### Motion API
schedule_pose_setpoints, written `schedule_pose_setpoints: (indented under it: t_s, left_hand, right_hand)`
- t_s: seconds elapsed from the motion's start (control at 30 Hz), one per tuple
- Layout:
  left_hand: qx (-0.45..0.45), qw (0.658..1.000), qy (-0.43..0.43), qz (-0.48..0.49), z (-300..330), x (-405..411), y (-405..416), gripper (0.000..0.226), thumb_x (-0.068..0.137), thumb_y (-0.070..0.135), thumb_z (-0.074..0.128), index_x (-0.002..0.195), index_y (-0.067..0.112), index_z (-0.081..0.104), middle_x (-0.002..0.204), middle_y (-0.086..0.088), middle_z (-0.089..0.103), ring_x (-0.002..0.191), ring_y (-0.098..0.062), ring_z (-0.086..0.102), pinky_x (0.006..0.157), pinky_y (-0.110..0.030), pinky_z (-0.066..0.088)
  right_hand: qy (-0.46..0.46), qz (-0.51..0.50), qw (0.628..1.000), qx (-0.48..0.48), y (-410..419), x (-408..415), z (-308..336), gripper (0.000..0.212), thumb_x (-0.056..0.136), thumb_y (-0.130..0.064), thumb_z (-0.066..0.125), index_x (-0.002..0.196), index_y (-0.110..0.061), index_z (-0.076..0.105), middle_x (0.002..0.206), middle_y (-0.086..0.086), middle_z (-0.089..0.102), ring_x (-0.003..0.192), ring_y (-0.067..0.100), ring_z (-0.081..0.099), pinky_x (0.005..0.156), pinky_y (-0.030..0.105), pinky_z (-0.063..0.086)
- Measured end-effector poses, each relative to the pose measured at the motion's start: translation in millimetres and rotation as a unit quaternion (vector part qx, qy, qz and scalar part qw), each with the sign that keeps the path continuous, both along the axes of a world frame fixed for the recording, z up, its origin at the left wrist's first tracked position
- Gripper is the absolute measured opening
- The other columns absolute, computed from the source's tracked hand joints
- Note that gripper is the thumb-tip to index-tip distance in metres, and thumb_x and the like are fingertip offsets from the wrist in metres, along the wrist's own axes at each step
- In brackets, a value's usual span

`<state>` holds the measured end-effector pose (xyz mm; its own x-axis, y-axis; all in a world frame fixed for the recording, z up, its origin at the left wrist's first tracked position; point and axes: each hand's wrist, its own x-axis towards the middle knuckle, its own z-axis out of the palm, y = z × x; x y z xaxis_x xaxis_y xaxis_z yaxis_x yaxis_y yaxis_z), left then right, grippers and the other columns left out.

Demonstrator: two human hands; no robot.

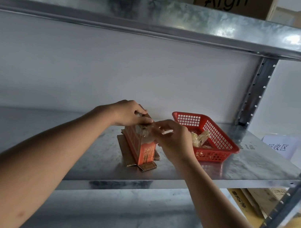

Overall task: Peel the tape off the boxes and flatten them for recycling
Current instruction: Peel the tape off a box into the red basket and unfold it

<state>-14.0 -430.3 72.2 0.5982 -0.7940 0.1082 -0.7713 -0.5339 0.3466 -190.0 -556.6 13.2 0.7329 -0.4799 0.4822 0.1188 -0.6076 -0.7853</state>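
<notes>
on the shelf the orange box stands on flat cardboard. the left hand grips its top; the right hand pinches clear tape, partly lifted. peeling is underway and flattening remains (i judge). just right, a red basket holds crumpled tape scraps, not obstructing.

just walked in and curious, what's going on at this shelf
A person is working on a small orange box standing on a metal shelf, on top of a flattened piece of cardboard. The left hand holds the box's top, while the right hand pinches clear tape at the box's upper end. A red basket beside it already holds crumpled tape. The box is not yet flattened.
</notes>
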Motion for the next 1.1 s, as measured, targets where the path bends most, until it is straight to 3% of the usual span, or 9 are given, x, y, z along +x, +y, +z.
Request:
schedule_pose_setpoints:
  t_s: [0.3, 0.4, 0.53, 0.67, 0.73, 0.87, 0.97, 1.03, 1.1]
  left_hand:
    - [-0.001, 1.0, 0.005, -0.004, 1, -3, -3, 0.085, 0.08, 0.08, 0.063, 0.147, 0.027, 0.057, 0.156, 0.008, 0.049, 0.14, -0.018, 0.048, 0.111, -0.036, 0.04]
    - [-0.006, 1.0, 0.004, -0.006, 0, -3, -3, 0.073, 0.088, 0.071, 0.062, 0.145, 0.026, 0.06, 0.153, 0.01, 0.053, 0.137, -0.018, 0.05, 0.112, -0.037, 0.041]
    - [-0.013, 1.0, -0.001, -0.002, -1, -3, -6, 0.048, 0.099, 0.048, 0.061, 0.141, 0.025, 0.064, 0.146, 0.013, 0.059, 0.132, -0.015, 0.055, 0.112, -0.034, 0.042]
    - [-0.014, 1.0, 0.01, -0.006, 1, -8, -1, 0.078, 0.077, 0.076, 0.048, 0.136, 0.029, 0.067, 0.149, 0.016, 0.056, 0.135, -0.014, 0.052, 0.113, -0.039, 0.043]
    - [0.004, 1.0, -0.005, 0.001, 0, -7, 1, 0.072, 0.083, 0.082, 0.039, 0.135, 0.04, 0.066, 0.151, 0.01, 0.053, 0.141, -0.02, 0.041, 0.117, -0.046, 0.037]
    - [0.075, 0.987, -0.131, 0.06, -2, -14, 0, 0.066, 0.094, 0.081, 0.026, 0.147, 0.048, 0.049, 0.135, -0.003, 0.046, 0.136, -0.03, 0.036, 0.102, -0.05, 0.042]
    - [0.092, 0.971, -0.212, 0.056, -3, -22, -3, 0.07, 0.097, 0.078, 0.025, 0.142, 0.035, 0.058, 0.132, -0.006, 0.048, 0.126, -0.029, 0.048, 0.096, -0.046, 0.047]
    - [0.063, 0.983, -0.17, 0.016, -3, -20, -3, 0.067, 0.1, 0.071, 0.034, 0.14, 0.025, 0.062, 0.146, -0.003, 0.044, 0.138, -0.028, 0.044, 0.107, -0.049, 0.045]
    - [0.024, 0.993, -0.111, -0.046, -5, -16, -1, 0.059, 0.103, 0.059, 0.045, 0.149, 0.023, 0.054, 0.167, 0.006, 0.029, 0.155, -0.022, 0.024, 0.123, -0.048, 0.029]
  right_hand:
    - [-0.086, -0.067, 0.97, -0.217, 9, -2, 4, 0.013, 0.088, -0.005, 0.077, 0.094, -0.015, 0.084, 0.085, -0.001, 0.076, 0.068, 0.006, 0.065, 0.062, 0.014, 0.047]
    - [-0.133, -0.002, 0.967, -0.219, 22, -5, 8, 0.013, 0.087, 0.001, 0.076, 0.091, -0.009, 0.084, 0.087, 0.003, 0.075, 0.07, 0.011, 0.068, 0.062, 0.027, 0.056]
    - [-0.137, 0.058, 0.974, -0.171, 31, -7, 15, 0.016, 0.088, 0.004, 0.072, 0.09, -0.008, 0.083, 0.086, 0.001, 0.074, 0.072, 0.014, 0.069, 0.065, 0.038, 0.058]
    - [-0.111, 0.033, 0.993, -0.031, 17, -11, 10, 0.012, 0.093, -0.008, 0.074, 0.093, -0.019, 0.08, 0.085, -0.008, 0.074, 0.07, 0.012, 0.072, 0.066, 0.029, 0.06]
    - [-0.113, -0.022, 0.992, 0.042, 9, -9, 9, 0.014, 0.094, -0.015, 0.074, 0.09, -0.028, 0.077, 0.086, -0.011, 0.076, 0.072, 0.009, 0.073, 0.069, 0.033, 0.062]
    - [-0.083, -0.166, 0.978, 0.096, -15, -5, 6, 0.008, 0.091, -0.037, 0.076, 0.094, -0.031, 0.081, 0.096, -0.01, 0.076, 0.092, 0.012, 0.071, 0.088, 0.044, 0.059]
    - [-0.044, -0.204, 0.976, 0.06, -22, -7, 4, 0.017, 0.094, -0.042, 0.071, 0.096, -0.029, 0.082, 0.088, -0.002, 0.074, 0.09, 0.023, 0.068, 0.092, 0.048, 0.054]
    - [-0.035, -0.183, 0.981, 0.051, -23, -5, 3, 0.019, 0.101, -0.033, 0.064, 0.106, -0.027, 0.081, 0.09, 0.001, 0.075, 0.084, 0.02, 0.07, 0.086, 0.043, 0.056]
    - [-0.03, -0.144, 0.988, 0.053, -23, -2, 2, 0.027, 0.106, -0.024, 0.056, 0.125, -0.026, 0.074, 0.103, 0.005, 0.075, 0.076, 0.006, 0.071, 0.078, 0.033, 0.057]
